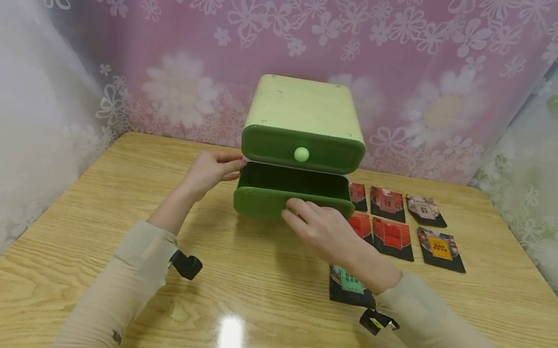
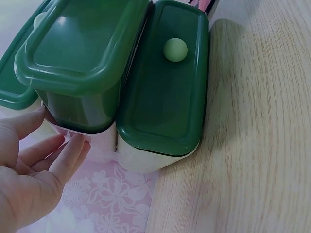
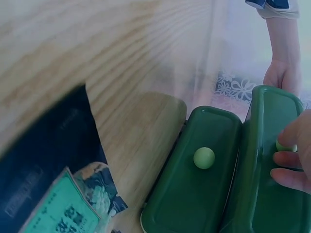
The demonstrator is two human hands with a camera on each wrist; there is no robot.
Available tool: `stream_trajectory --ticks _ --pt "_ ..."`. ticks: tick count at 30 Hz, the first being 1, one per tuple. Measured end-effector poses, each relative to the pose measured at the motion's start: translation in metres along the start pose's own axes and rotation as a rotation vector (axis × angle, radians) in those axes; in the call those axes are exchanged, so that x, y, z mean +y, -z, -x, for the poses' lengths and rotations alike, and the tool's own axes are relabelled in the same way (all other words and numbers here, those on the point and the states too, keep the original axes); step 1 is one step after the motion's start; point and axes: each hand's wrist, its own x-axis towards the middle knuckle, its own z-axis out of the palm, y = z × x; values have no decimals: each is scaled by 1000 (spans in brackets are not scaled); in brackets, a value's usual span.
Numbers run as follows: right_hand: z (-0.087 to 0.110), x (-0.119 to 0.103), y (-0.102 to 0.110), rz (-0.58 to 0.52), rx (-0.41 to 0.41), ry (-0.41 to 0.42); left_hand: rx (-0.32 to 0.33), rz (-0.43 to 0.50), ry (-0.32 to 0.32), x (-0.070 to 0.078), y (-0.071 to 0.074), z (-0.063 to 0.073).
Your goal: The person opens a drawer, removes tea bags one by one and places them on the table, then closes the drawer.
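The right hand (image 1: 327,231) pinches the knob (image 3: 284,146) of the middle drawer (image 1: 261,204), jutting from the cabinet (image 1: 307,106); the left hand (image 1: 206,174), fingers loosely extended, touches the cabinet's edge. Overpulling could tip the drawer out; a sudden shove might nip those left fingers!

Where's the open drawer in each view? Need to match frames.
Head: centre, the open drawer sits just below the closed top drawer.
Left wrist: upper left, between two closed drawers.
Right wrist: right edge, partly covered by the right hand.
Shared landmark: left hand, by the drawer's side in head and left wrist, behind it in right wrist.
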Motion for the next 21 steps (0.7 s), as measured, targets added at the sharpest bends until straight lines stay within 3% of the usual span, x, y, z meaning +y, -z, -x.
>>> stream_trajectory --ticks 5,21 --pt "-2 3 0 2 -37 -6 0 1 8 0 0 0" --pt "-8 18 -10 15 -22 -27 -7 -8 -12 -2 1 0"
